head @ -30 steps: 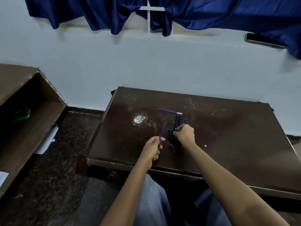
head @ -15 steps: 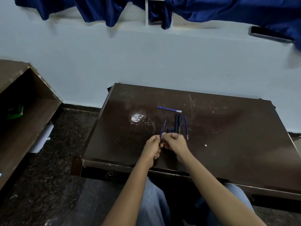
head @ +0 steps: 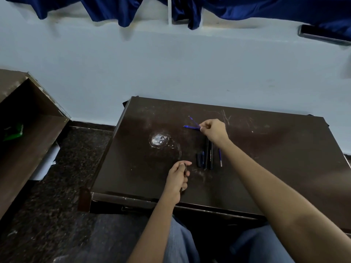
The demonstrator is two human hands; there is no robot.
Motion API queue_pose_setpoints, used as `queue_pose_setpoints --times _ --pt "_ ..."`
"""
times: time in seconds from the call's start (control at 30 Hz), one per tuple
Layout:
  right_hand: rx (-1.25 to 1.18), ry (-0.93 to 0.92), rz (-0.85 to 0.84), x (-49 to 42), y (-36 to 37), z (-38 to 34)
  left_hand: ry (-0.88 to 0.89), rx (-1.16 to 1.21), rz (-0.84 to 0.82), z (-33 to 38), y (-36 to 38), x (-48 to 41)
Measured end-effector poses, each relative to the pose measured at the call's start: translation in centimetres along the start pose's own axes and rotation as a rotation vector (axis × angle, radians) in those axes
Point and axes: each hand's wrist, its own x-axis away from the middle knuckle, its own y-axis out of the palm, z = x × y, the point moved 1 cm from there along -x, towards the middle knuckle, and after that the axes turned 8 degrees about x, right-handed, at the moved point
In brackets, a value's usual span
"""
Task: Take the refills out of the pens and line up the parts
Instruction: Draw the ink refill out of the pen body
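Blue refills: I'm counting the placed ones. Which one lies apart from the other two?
The blue refill lying alone right of the black barrels; the other two sit farther back, at the right hand's fingertips.

Dark wooden desk — scratched, faintly glossy; satin-sheened blue curtain; speckled stone floor — polished.

Two thin blue refills meet at their right ends toward the far edge of the dark tabletop, spreading apart leftward, one flat and one angled up. Nearer the front edge, two long black pen barrels lie side by side, pointing front to back. Just left of them lie short dark pen parts; just right lies another blue refill, parallel.
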Motion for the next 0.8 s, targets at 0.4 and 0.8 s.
queue_pose_setpoints --times 0.4,0.8 --pt "0.461 -0.133 -0.032 -5.4 1.2 0.8 0.137 0.158 0.020 -2.0 -0.1 -1.3" --pt "0.508 -0.180 -0.058 -6.4 2.8 1.2 0.149 0.068 0.043 -2.2 0.2 -2.1"
